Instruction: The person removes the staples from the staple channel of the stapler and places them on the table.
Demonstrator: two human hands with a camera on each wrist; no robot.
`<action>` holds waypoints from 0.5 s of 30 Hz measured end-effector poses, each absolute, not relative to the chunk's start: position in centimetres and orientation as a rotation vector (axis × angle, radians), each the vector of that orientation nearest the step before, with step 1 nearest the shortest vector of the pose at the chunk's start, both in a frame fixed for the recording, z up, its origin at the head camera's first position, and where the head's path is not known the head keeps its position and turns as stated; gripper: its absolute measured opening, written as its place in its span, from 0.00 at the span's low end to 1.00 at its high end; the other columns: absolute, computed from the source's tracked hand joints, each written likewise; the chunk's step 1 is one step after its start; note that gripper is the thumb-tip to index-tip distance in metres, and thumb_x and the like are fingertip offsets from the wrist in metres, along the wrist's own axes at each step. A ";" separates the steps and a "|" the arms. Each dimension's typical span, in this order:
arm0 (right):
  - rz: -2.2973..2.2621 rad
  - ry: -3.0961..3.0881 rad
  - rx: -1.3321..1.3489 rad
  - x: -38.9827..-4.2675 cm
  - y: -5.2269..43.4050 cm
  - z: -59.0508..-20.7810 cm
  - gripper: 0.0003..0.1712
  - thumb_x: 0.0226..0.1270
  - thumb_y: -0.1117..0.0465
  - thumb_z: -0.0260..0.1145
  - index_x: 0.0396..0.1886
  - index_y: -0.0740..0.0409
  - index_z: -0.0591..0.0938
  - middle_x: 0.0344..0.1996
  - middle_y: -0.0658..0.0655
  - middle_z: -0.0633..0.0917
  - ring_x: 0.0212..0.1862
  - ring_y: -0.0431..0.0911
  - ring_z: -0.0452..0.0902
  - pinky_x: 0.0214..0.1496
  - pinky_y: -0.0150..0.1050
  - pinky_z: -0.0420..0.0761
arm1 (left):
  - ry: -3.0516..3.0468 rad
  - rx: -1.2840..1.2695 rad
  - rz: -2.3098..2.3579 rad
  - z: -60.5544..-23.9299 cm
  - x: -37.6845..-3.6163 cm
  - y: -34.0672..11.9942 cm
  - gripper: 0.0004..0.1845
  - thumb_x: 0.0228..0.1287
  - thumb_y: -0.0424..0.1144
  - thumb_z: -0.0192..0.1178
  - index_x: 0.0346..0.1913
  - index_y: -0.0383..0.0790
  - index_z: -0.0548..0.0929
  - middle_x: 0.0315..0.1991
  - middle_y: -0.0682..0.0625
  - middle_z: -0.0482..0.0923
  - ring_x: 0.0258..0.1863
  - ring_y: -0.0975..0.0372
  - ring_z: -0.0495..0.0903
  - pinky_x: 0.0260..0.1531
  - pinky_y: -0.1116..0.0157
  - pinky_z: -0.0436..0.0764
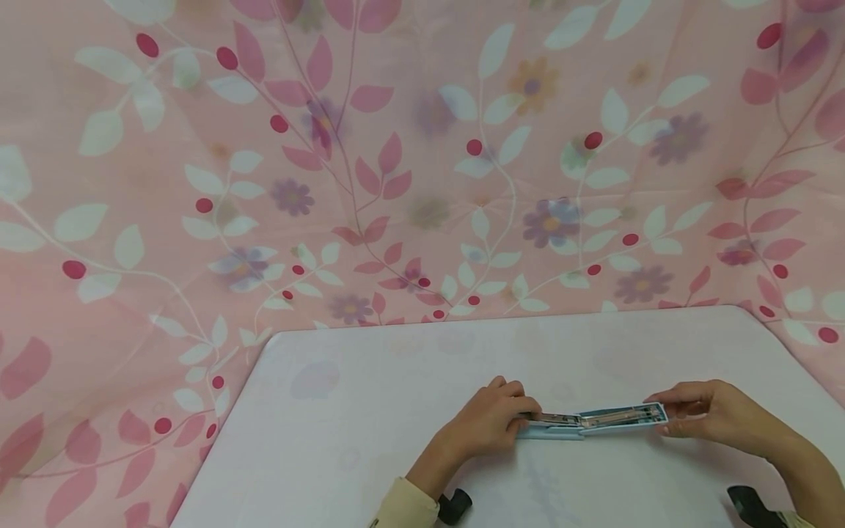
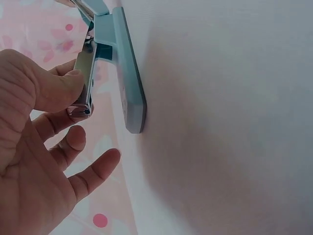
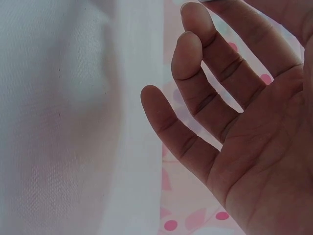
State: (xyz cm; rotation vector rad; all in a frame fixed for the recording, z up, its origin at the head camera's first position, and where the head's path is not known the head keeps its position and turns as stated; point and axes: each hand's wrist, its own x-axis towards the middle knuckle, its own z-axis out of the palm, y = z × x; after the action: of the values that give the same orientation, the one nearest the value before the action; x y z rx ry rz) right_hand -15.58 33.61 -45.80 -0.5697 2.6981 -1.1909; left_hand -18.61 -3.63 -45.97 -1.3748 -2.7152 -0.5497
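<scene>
Head view is showing your left hand (image 1: pixel 491 422) pinching the metal end of an opened light-blue stapler (image 1: pixel 594 422), thumb and fingers curled round it, while your right hand (image 1: pixel 709 416) is touching the far end of the swung-out top arm with its fingertips. The stapler is lying across the white surface (image 1: pixel 370 440) between your two hands, near the front edge, its blue base down and the arm folded out flat to your right.

Left wrist view is showing your thumb (image 2: pixel 58 90) pressing on the chrome magazine (image 2: pixel 85 83), which is standing clear of the blue base (image 2: pixel 127 83); the base is resting on the surface.

Right wrist view is showing your right fingers (image 3: pixel 195 68) lying nearly straight and spread; the stapler is out of that view.

Behind the surface, a pink floral curtain (image 1: pixel 422 161) is hanging across the whole background.
</scene>
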 end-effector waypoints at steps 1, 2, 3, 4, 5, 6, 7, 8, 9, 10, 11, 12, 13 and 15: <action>-1.191 2.695 -0.569 -15.6 33.6 -45.8 0.17 0.60 0.60 0.74 0.49 0.61 0.86 0.35 0.44 0.85 0.34 0.38 0.78 0.34 0.33 0.80 | -2.721 -1.379 -0.540 -45.9 -18.6 -3.6 0.12 0.65 0.33 0.63 0.46 0.55 0.87 0.34 0.63 0.73 0.32 0.69 0.62 0.32 0.79 0.61; -1.191 2.692 -0.568 -15.6 33.6 -45.8 0.18 0.60 0.60 0.74 0.49 0.61 0.86 0.35 0.44 0.85 0.34 0.38 0.78 0.34 0.33 0.80 | -2.729 -1.384 -0.533 -45.9 -18.6 -3.6 0.12 0.65 0.33 0.63 0.45 0.55 0.86 0.34 0.63 0.72 0.32 0.69 0.62 0.31 0.79 0.61; -1.189 2.689 -0.565 -15.5 33.6 -45.7 0.18 0.60 0.60 0.74 0.49 0.61 0.86 0.36 0.44 0.85 0.34 0.38 0.78 0.34 0.33 0.80 | -2.735 -1.387 -0.518 -45.8 -18.7 -3.5 0.12 0.65 0.33 0.63 0.45 0.55 0.86 0.33 0.63 0.72 0.32 0.68 0.62 0.31 0.78 0.61; -1.190 2.686 -0.564 -15.5 33.6 -45.7 0.18 0.60 0.60 0.74 0.49 0.61 0.86 0.36 0.45 0.85 0.34 0.38 0.78 0.35 0.33 0.80 | -2.745 -1.389 -0.500 -45.7 -18.7 -3.5 0.12 0.64 0.33 0.63 0.45 0.56 0.86 0.33 0.63 0.71 0.32 0.68 0.62 0.31 0.78 0.61; -1.190 2.684 -0.565 -15.5 33.6 -45.7 0.18 0.60 0.60 0.74 0.49 0.61 0.86 0.35 0.45 0.85 0.34 0.38 0.78 0.35 0.33 0.80 | -2.755 -1.391 -0.481 -45.6 -18.7 -3.4 0.12 0.64 0.34 0.63 0.45 0.56 0.86 0.33 0.63 0.70 0.32 0.68 0.62 0.30 0.78 0.61; -1.189 2.683 -0.566 -15.5 33.6 -45.7 0.17 0.60 0.60 0.74 0.49 0.61 0.86 0.35 0.45 0.85 0.34 0.38 0.78 0.35 0.33 0.80 | -2.762 -1.394 -0.462 -45.6 -18.7 -3.4 0.12 0.64 0.34 0.63 0.44 0.57 0.85 0.32 0.63 0.69 0.32 0.68 0.62 0.30 0.78 0.61; -1.191 2.682 -0.567 -15.5 33.6 -45.7 0.17 0.60 0.60 0.74 0.49 0.60 0.86 0.35 0.45 0.85 0.34 0.38 0.78 0.35 0.33 0.79 | -2.768 -1.395 -0.444 -45.5 -18.7 -3.3 0.12 0.64 0.34 0.63 0.44 0.57 0.85 0.32 0.63 0.68 0.32 0.68 0.62 0.29 0.77 0.61; -1.190 2.683 -0.568 -15.5 33.5 -45.7 0.17 0.60 0.60 0.74 0.49 0.60 0.87 0.35 0.44 0.85 0.34 0.38 0.78 0.35 0.33 0.79 | -2.772 -1.397 -0.429 -45.5 -18.7 -3.3 0.12 0.64 0.34 0.64 0.44 0.57 0.85 0.32 0.63 0.68 0.32 0.68 0.62 0.28 0.77 0.61; -1.191 2.683 -0.571 -15.5 33.5 -45.7 0.17 0.60 0.60 0.74 0.49 0.60 0.87 0.35 0.44 0.85 0.34 0.38 0.78 0.34 0.33 0.79 | -2.774 -1.398 -0.415 -45.4 -18.7 -3.3 0.12 0.63 0.34 0.64 0.43 0.58 0.85 0.32 0.63 0.68 0.32 0.68 0.62 0.28 0.77 0.61; -1.194 2.681 -0.575 -15.5 33.5 -45.7 0.17 0.60 0.60 0.74 0.49 0.60 0.87 0.35 0.45 0.85 0.34 0.39 0.77 0.34 0.33 0.79 | -2.776 -1.398 -0.408 -45.4 -18.7 -3.2 0.12 0.63 0.34 0.64 0.43 0.58 0.84 0.31 0.63 0.67 0.32 0.69 0.62 0.28 0.77 0.61; -1.196 2.683 -0.580 -15.5 33.5 -45.7 0.17 0.60 0.60 0.74 0.48 0.60 0.87 0.35 0.44 0.85 0.34 0.39 0.77 0.34 0.33 0.79 | -2.777 -1.399 -0.408 -45.4 -18.7 -3.2 0.12 0.63 0.34 0.64 0.43 0.58 0.84 0.31 0.63 0.67 0.32 0.69 0.62 0.28 0.77 0.61; -1.199 2.679 -0.583 -15.5 33.5 -45.7 0.17 0.60 0.60 0.74 0.49 0.60 0.87 0.35 0.45 0.85 0.34 0.39 0.78 0.34 0.33 0.79 | -2.777 -1.399 -0.413 -45.4 -18.7 -3.2 0.12 0.63 0.34 0.64 0.43 0.57 0.84 0.31 0.63 0.67 0.32 0.69 0.62 0.28 0.77 0.61; -1.205 2.675 -0.589 -15.5 33.5 -45.7 0.17 0.60 0.60 0.74 0.49 0.60 0.87 0.35 0.45 0.85 0.34 0.39 0.78 0.34 0.33 0.79 | -2.778 -1.398 -0.419 -45.4 -18.7 -3.2 0.12 0.63 0.34 0.64 0.43 0.57 0.84 0.31 0.63 0.67 0.32 0.69 0.62 0.28 0.77 0.61; -1.213 2.673 -0.603 -15.5 33.6 -45.7 0.17 0.60 0.61 0.74 0.49 0.61 0.87 0.35 0.45 0.85 0.34 0.39 0.78 0.34 0.33 0.79 | -2.780 -1.395 -0.437 -45.4 -18.7 -3.2 0.12 0.63 0.34 0.64 0.43 0.57 0.84 0.31 0.63 0.67 0.32 0.69 0.63 0.28 0.77 0.61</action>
State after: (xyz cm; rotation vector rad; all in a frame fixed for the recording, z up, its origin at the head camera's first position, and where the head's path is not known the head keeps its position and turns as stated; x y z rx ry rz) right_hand -15.52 33.58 -45.71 -0.6027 2.6730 -1.2132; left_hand -18.73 -3.16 -45.44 -1.3947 -2.7804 -0.4372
